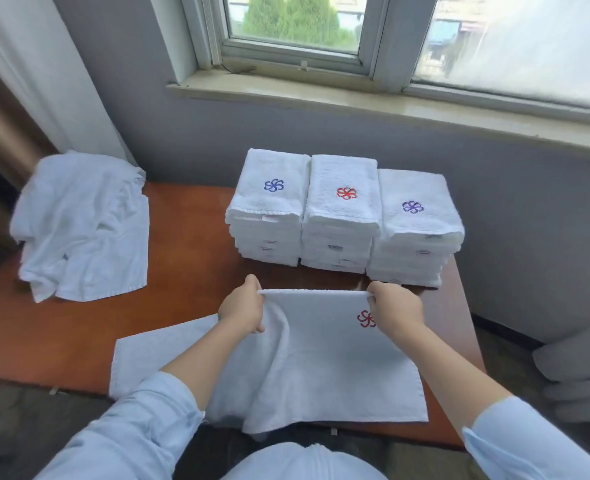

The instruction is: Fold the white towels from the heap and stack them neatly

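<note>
**Towel edge held taut between both hands**

Head view. The left hand and right hand each pinch one end of the far edge of a white towel, holding that edge raised and stretched straight between them. The rest of the towel drapes down onto the reddish-brown surface. Its left part lies flat and its near hem reaches the surface's near edge.

Bare surface lies open to the left of the hands, between the towel and the crumpled heap at the far left corner. Just beyond the raised edge stand three stacks of folded towels. They sit side by side and touching, against a grey wall under a window sill.

The terry looks looped and soft. A red pinwheel emblem shows beside the right hand, and blue, red and purple ones top the stacks.
</note>
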Available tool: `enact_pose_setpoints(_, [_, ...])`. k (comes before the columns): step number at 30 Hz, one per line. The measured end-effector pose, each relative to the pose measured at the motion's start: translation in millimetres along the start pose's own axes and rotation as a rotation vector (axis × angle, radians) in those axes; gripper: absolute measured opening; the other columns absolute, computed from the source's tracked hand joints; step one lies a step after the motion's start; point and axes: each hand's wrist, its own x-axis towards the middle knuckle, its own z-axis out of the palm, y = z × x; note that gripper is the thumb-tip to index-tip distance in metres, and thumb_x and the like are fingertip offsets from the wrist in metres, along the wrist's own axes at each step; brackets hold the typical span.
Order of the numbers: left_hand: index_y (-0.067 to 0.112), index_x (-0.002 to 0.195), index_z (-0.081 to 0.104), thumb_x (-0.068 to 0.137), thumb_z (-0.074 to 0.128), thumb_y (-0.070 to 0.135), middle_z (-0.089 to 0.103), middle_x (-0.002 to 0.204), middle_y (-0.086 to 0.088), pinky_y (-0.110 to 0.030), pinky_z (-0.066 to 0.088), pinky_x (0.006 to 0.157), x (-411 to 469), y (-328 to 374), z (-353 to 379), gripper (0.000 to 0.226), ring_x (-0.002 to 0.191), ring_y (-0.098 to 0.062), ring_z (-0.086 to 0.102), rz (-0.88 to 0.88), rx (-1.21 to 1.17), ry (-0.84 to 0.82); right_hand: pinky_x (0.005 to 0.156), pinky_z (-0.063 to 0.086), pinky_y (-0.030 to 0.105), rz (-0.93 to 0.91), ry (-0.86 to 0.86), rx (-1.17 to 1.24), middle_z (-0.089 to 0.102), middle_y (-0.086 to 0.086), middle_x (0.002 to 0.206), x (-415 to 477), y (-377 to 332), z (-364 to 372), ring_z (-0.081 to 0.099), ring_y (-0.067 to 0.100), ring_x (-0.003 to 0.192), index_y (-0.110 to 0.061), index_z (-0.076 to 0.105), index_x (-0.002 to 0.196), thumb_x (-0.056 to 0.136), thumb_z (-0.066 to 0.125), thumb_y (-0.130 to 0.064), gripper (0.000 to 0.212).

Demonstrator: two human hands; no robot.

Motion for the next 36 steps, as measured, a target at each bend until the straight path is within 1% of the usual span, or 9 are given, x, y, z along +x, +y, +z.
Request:
enact_pose_setpoints(5, [0.020,0.096,0.053,0.091,0.045,0.013,0.070,0.090,-0.001,-0.039,0.056,0.078,2,9,-9,0.012,0.079,-0.022,0.070,0.082,0.025,-0.022,0.051,0.022,0.027,0.115,0.018,0.098,0.058,0.000,0.085,2,8,-26,0.052,0.027,0.079,-0.025,0.057,0.085,0.084,0.044,-0.006,0.023])
enact_pose_setpoints(8, [0.021,0.092,0.061,0.085,0.045,0.007,0.073,0.091,-0.001,-0.035,0.057,0.082,0,12,-6,0.023,0.083,-0.021,0.071,0.053,0.093,-0.077,0.051,0.017,0.026,0.171,0.033,0.136,0.062,-0.002,0.090,0,13,-32,0.055,0.026,0.082,-0.024,0.061,0.094,0.086,0.045,-0.007,0.024])
enact_pose_setpoints(12, [0.019,0.095,0.061,0.092,0.042,0.014,0.075,0.078,-0.003,-0.031,0.057,0.081,-4,11,5,0.020,0.071,-0.019,0.073,-0.022,0.036,-0.092,0.062,0.036,0.029,0.168,0.036,0.215,0.068,0.001,0.101,-5,22,-36,0.060,0.027,0.093,-0.022,0.065,0.100,0.093,0.044,-0.016,0.023])
enact_pose_setpoints(16, [0.022,0.096,0.063,0.095,0.051,0.024,0.069,0.096,0.001,-0.030,0.048,0.072,-4,20,5,0.012,0.088,-0.021,0.065,0.013,0.021,0.054,0.071,0.049,0.030,0.222,-0.039,0.368,0.071,-0.004,0.092,-8,38,-47,0.067,0.021,0.086,-0.026,0.067,0.093,0.090,0.051,-0.023,0.017])
enact_pose_setpoints(19, [0.023,0.091,0.063,0.097,0.051,0.027,0.067,0.102,0.001,-0.030,0.042,0.067,-5,34,-1,0.014,0.092,-0.023,0.061,0.102,-0.008,0.223,0.080,0.058,0.042,0.240,-0.072,0.591,0.072,-0.002,0.087,-6,52,-56,0.070,0.021,0.082,-0.023,0.069,0.091,0.089,0.056,-0.022,0.012])
enact_pose_setpoints(25, [0.019,0.096,0.065,0.096,0.055,0.016,0.063,0.115,-0.002,-0.041,0.048,0.075,-16,66,-27,0.010,0.107,-0.030,0.055,0.309,-0.163,0.617,0.076,0.041,0.027,0.175,0.186,0.657,0.070,-0.005,0.112,-5,57,-79,0.062,0.016,0.107,-0.021,0.070,0.113,0.092,0.062,-0.028,0.024])
enact_pose_setpoints(30, [0.013,0.098,0.066,0.091,0.059,0.013,0.064,0.109,-0.005,-0.046,0.050,0.081,-30,71,-40,0.010,0.112,-0.033,0.047,0.403,-0.044,0.823,0.068,0.038,0.028,0.104,0.374,0.676,0.070,-0.012,0.106,-13,52,-86,0.060,0.013,0.096,-0.030,0.069,0.105,0.092,0.058,-0.033,0.017])
enact_pose_setpoints(34, [0.016,0.087,0.069,0.087,0.058,0.015,0.067,0.094,-0.006,-0.049,0.037,0.108,-41,62,-9,0.012,0.109,-0.036,0.050,0.304,0.151,0.676,0.070,0.039,0.028,0.119,0.285,0.572,0.070,-0.012,0.111,-24,68,-68,0.062,0.014,0.103,-0.030,0.070,0.110,0.091,0.059,-0.033,0.022])
enact_pose_setpoints(36, [0.022,0.092,0.070,0.090,0.054,0.020,0.068,0.098,-0.002,-0.040,0.041,0.097,-45,54,18,0.017,0.107,-0.034,0.052,0.230,0.265,0.486,0.071,0.044,0.030,0.136,0.176,0.478,0.071,-0.007,0.110,-34,79,-48,0.063,0.019,0.104,-0.030,0.071,0.111,0.091,0.058,-0.033,0.024])
